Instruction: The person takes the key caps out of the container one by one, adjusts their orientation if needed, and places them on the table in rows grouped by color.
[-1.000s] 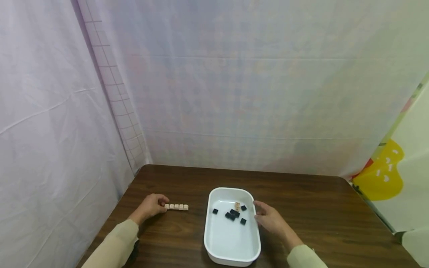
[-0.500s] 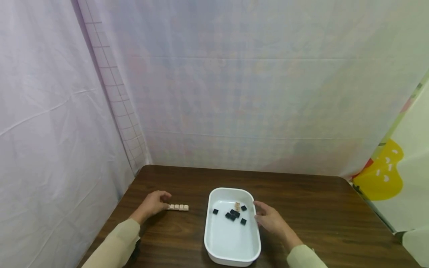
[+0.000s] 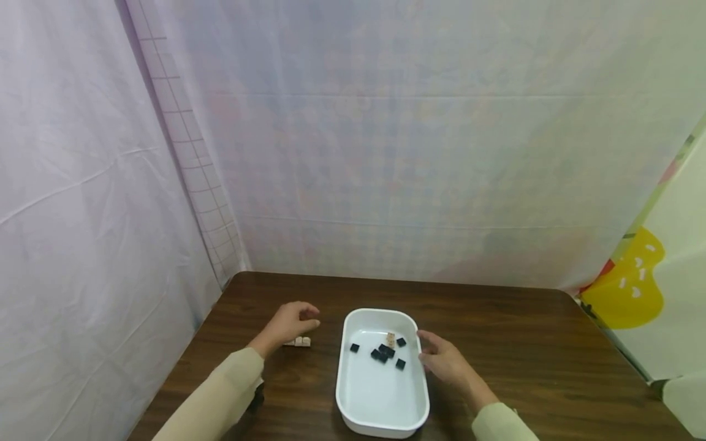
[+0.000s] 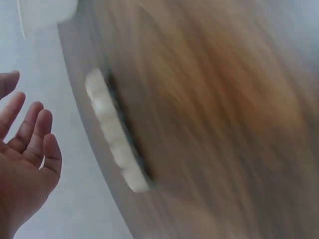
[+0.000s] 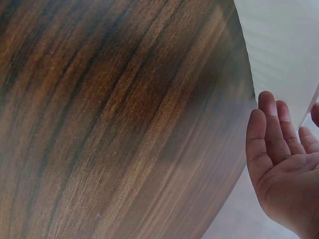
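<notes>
In the head view my left hand (image 3: 289, 322) is above the table, left of the white tray (image 3: 382, 392). Its fingers are loosely bent with nothing visible between them. Below it, partly hidden by the hand, lies a row of small cream tiles (image 3: 303, 342). The left wrist view shows this row (image 4: 117, 134), blurred, several tiles side by side with dark undersides. Inside the tray are several black-faced tiles (image 3: 384, 351) and a cream, marked piece (image 3: 390, 340). My right hand (image 3: 445, 360) rests against the tray's right rim, its fingers fairly straight in the right wrist view (image 5: 284, 159).
A dark brown wooden table (image 3: 507, 343) carries everything. White curtains (image 3: 386, 153) hang behind it and along the left side. At the right hangs a cloth with a yellow shape (image 3: 631, 288).
My left hand has left the left end of the tile row and moved right and away from me, over the row. The right hand, the tray and the tiles have stayed put.
</notes>
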The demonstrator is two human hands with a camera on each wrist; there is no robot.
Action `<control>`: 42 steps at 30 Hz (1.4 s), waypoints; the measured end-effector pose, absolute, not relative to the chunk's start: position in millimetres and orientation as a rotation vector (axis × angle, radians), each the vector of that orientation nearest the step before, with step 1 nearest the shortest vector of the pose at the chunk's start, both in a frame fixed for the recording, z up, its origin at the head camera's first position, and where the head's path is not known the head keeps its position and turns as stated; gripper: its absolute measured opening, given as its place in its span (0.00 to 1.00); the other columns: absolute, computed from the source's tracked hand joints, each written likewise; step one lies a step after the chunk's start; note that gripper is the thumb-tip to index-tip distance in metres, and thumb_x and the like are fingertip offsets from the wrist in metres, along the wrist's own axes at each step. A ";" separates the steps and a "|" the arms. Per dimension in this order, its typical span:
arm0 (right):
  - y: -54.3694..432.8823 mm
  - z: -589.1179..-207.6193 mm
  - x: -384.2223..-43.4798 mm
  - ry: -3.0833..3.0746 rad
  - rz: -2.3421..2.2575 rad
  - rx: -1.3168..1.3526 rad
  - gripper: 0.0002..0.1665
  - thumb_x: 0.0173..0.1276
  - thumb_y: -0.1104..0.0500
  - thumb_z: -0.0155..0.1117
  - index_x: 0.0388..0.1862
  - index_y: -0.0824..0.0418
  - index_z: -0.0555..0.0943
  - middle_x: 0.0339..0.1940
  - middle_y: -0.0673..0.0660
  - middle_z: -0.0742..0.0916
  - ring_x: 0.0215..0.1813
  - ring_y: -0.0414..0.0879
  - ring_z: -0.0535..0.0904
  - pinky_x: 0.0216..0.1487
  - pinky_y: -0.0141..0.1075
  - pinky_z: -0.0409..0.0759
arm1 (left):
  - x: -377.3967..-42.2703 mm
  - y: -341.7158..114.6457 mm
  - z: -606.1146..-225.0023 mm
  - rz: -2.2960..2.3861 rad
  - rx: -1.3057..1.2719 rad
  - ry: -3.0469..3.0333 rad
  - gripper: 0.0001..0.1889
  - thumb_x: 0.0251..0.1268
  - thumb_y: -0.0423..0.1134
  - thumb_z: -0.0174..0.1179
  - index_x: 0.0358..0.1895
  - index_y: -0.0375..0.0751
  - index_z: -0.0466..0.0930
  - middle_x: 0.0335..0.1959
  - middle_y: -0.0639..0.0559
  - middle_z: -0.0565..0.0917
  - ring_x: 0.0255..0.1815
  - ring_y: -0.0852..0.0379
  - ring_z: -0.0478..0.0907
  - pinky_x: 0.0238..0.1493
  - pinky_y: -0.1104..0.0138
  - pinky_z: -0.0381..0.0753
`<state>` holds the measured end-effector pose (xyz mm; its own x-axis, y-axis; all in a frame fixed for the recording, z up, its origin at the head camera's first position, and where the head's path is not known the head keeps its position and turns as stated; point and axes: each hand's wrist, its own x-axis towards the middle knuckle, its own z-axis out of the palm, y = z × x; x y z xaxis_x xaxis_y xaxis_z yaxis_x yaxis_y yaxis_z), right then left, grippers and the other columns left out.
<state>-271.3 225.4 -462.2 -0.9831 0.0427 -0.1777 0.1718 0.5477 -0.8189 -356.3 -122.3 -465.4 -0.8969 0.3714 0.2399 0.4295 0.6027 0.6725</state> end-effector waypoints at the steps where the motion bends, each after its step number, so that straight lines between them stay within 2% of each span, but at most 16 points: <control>1: 225.3 -462.1 -271.1 2.645 -1.420 0.179 0.34 0.64 0.67 0.60 0.71 0.67 0.69 0.44 0.64 0.85 0.37 0.51 0.81 0.37 0.43 0.79 | -356.5 -116.0 -463.3 -1.184 -0.698 -2.745 0.15 0.64 0.38 0.66 0.49 0.32 0.83 0.43 0.44 0.85 0.46 0.45 0.80 0.48 0.53 0.79; 5: 225.1 -461.7 -270.5 2.656 -1.423 0.168 0.34 0.64 0.67 0.60 0.71 0.67 0.69 0.43 0.64 0.85 0.36 0.51 0.81 0.37 0.42 0.79 | -358.1 -90.0 -457.0 -1.219 -0.704 -2.767 0.15 0.65 0.41 0.66 0.50 0.36 0.84 0.45 0.47 0.84 0.48 0.49 0.80 0.49 0.55 0.79; 11: 225.0 -461.8 -269.9 2.672 -1.426 0.161 0.34 0.63 0.67 0.60 0.70 0.68 0.69 0.41 0.63 0.85 0.35 0.50 0.81 0.36 0.41 0.78 | -358.7 -49.6 -448.7 -1.219 -0.784 -2.788 0.14 0.66 0.40 0.65 0.50 0.37 0.84 0.42 0.50 0.83 0.43 0.53 0.77 0.44 0.59 0.78; 21: 227.0 -462.7 -270.4 2.671 -1.424 0.162 0.33 0.63 0.67 0.60 0.70 0.67 0.70 0.41 0.63 0.85 0.35 0.50 0.81 0.36 0.42 0.79 | -356.1 8.6 -449.3 -1.155 -0.916 -2.869 0.14 0.65 0.40 0.66 0.52 0.39 0.85 0.43 0.53 0.83 0.45 0.57 0.78 0.47 0.64 0.78; 32: 224.3 -464.4 -266.5 2.698 -1.476 0.108 0.33 0.62 0.69 0.60 0.68 0.68 0.71 0.36 0.60 0.85 0.31 0.49 0.80 0.30 0.40 0.77 | -361.4 30.5 -468.5 -0.779 -1.060 -2.935 0.11 0.64 0.41 0.68 0.47 0.42 0.86 0.41 0.53 0.85 0.42 0.61 0.79 0.46 0.68 0.77; 42: 225.7 -465.0 -268.1 2.694 -1.458 0.115 0.34 0.62 0.69 0.60 0.69 0.68 0.70 0.38 0.61 0.85 0.34 0.50 0.81 0.34 0.41 0.78 | -354.9 36.4 -473.1 -0.516 -1.104 -2.980 0.05 0.64 0.40 0.66 0.39 0.46 0.90 0.32 0.61 0.86 0.29 0.66 0.73 0.38 0.75 0.74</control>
<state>-268.1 225.7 -465.0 -0.9943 0.0297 -0.1024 0.1020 0.5453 -0.8320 -354.9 36.4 -473.1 -0.7621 0.6464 0.0375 0.6214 0.7138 0.3229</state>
